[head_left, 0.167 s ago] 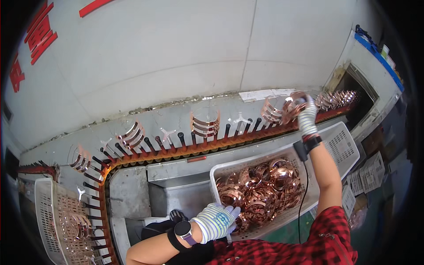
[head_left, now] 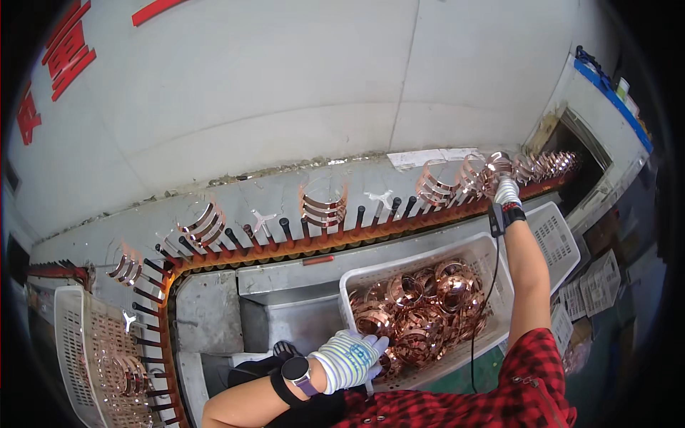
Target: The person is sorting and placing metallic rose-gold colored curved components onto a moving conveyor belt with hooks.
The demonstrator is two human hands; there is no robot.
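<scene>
My right hand (head_left: 507, 191), in a striped knit glove, reaches up to the far right end of the row of posts. Its fingers are closed around a shiny copper-coloured ring piece (head_left: 499, 165), though the fingertips are partly hidden behind it. My left hand (head_left: 348, 360), in a matching glove, lies over the near left corner of a white plastic basket (head_left: 349, 273). Its fingers stretch out flat beside a heap of copper-coloured ring pieces (head_left: 417, 335) in the basket. Whether they touch the heap, I cannot tell.
Dark-tipped posts (head_left: 285, 228) stand along a curved, rust-brown conveyor rail (head_left: 342, 240); several carry banded ring pieces (head_left: 323, 207). More ring pieces crowd an opening (head_left: 589, 153) on the right. Another basket (head_left: 68, 342) stands at left. A black cable (head_left: 492, 299) hangs from my right wrist.
My right hand has moved slightly right and away with the ring piece. The posts and their ring pieces have shifted a little left. My left hand stays in place.
</scene>
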